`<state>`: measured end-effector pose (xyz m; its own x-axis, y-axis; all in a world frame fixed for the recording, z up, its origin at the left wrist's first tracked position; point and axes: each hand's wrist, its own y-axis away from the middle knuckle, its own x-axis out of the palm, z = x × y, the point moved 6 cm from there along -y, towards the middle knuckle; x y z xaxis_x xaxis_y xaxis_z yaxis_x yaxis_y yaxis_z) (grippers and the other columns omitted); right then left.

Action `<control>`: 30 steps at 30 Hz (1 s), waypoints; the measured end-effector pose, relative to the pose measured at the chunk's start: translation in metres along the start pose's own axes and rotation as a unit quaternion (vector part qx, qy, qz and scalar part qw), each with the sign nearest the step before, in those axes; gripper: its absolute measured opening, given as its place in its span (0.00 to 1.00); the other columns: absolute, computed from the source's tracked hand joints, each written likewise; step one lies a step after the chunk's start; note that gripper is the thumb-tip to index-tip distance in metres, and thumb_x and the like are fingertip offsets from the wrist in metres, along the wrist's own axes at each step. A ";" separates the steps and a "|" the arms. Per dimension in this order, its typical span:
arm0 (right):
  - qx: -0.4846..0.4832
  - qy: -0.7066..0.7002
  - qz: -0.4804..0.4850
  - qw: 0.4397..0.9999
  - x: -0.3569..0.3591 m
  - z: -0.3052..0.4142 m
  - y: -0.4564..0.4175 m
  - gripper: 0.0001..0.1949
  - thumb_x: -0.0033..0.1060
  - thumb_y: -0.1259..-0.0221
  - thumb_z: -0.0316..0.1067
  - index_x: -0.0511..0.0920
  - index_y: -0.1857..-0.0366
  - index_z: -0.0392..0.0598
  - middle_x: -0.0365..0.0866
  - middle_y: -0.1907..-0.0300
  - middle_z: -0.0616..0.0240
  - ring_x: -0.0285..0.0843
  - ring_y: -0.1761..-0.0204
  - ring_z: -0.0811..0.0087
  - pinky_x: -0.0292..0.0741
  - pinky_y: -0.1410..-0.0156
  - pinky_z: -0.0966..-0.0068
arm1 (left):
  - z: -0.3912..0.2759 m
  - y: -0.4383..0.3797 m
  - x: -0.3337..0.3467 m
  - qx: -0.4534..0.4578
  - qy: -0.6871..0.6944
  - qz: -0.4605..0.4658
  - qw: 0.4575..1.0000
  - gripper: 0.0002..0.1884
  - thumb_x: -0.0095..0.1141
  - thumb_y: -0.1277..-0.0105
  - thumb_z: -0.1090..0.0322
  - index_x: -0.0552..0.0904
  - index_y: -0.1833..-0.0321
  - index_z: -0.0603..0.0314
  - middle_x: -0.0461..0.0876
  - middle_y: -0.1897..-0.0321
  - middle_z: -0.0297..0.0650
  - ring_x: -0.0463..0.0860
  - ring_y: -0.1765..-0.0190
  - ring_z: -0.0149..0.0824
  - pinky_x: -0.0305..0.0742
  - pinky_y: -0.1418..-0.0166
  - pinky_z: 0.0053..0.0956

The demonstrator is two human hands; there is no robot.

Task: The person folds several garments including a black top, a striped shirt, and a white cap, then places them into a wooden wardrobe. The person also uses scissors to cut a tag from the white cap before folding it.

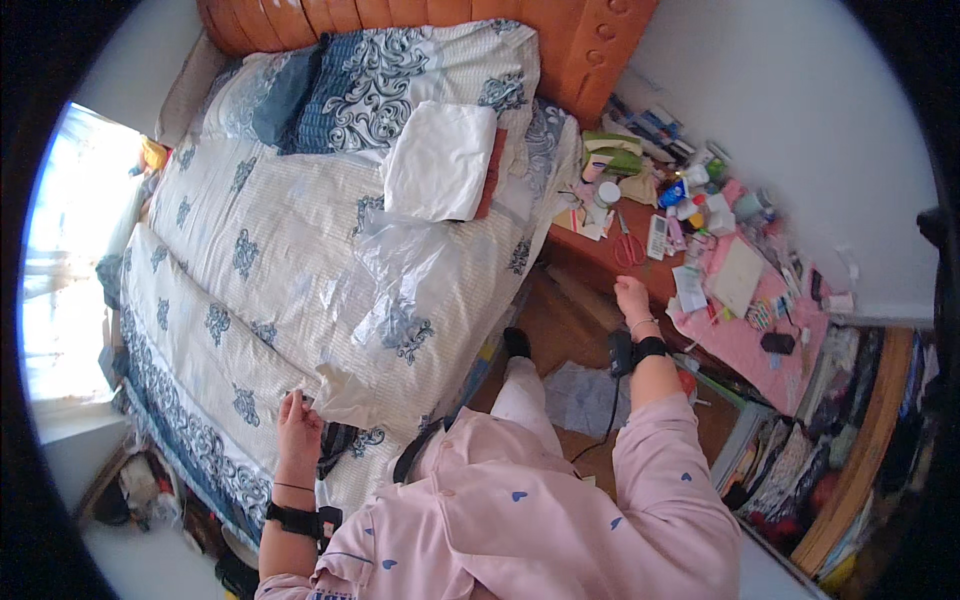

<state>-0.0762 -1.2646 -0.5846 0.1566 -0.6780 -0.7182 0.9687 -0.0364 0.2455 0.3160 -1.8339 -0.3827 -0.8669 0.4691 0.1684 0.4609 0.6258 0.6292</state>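
Observation:
My left hand (pixel 298 420) is above the near side of the bed, its fingers pinched together on a small greyish object that is too small to name. Right beside its fingertips a crumpled cream cloth (pixel 345 397) lies on the patterned bedspread (pixel 292 300); I cannot tell whether they touch. A black item (pixel 337 444) shows partly under the cloth. My right hand (pixel 632 296) is curled near the front edge of a brown wooden desk (pixel 581 247), close to red-handled scissors (pixel 628 249). Whether anything is inside its fingers is hidden.
A folded white cloth (pixel 442 161) and clear plastic bags (pixel 401 270) lie on the bed. Bottles, a white remote control (pixel 657 237) and papers crowd the desk. On the floor is a plastic sheet (pixel 589 397). Packed shelves (pixel 795 450) stand at the right.

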 end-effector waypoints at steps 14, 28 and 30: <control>0.029 0.301 0.051 0.952 0.032 -0.068 -0.138 0.15 0.54 0.44 0.30 0.73 0.54 0.34 0.77 0.53 0.39 0.75 0.49 0.40 0.73 0.44 0.55 | 0.005 0.018 0.076 -0.039 -0.095 -0.181 0.978 0.09 0.55 0.30 0.60 0.77 0.55 0.55 0.82 0.70 0.35 0.84 0.61 0.32 0.75 0.58 0.23; 0.037 0.052 0.141 0.988 0.008 -0.054 -0.076 0.23 0.68 0.51 0.27 0.73 0.48 0.40 0.81 0.57 0.56 0.80 0.54 0.62 0.75 0.50 0.68 | -0.015 0.018 0.082 0.018 -0.110 -0.204 0.973 0.08 0.57 0.31 0.62 0.80 0.57 0.58 0.82 0.68 0.32 0.81 0.63 0.24 0.74 0.60 0.16; -0.053 0.063 0.176 0.981 0.018 -0.024 -0.052 0.26 0.68 0.51 0.27 0.71 0.45 0.40 0.81 0.56 0.57 0.80 0.54 0.61 0.75 0.49 0.67 | -0.017 0.018 0.069 0.046 -0.090 -0.196 0.975 0.09 0.57 0.31 0.63 0.80 0.55 0.58 0.83 0.67 0.32 0.81 0.63 0.24 0.74 0.59 0.16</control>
<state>-0.1191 -1.2574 -0.6262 0.5005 -0.5383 -0.6780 0.8643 0.2648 0.4277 0.2615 -1.8010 -0.3469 -0.9362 0.2793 -0.2136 0.1226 0.8286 0.5463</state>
